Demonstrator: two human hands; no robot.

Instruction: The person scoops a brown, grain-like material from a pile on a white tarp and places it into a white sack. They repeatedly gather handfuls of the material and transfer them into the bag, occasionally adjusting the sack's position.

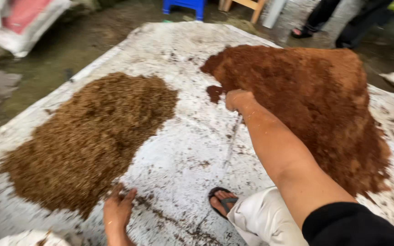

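Nearest, the left hand [118, 208] lies flat with fingers spread on the stained white sheet [183, 155], touching the near edge of the yellowish-brown heap [92, 136] of coarse fibre. A sandalled foot [220, 200] stands just beside it (light trouser leg above). Farther out, the right hand [238, 99] is curled shut at the edge of the reddish-brown heap [315, 105]; a blue stool [185, 7] stands beyond.

Two heaps on the sheet [183, 155]: coarse heap [87, 136] left, fine heap [315, 100] right.
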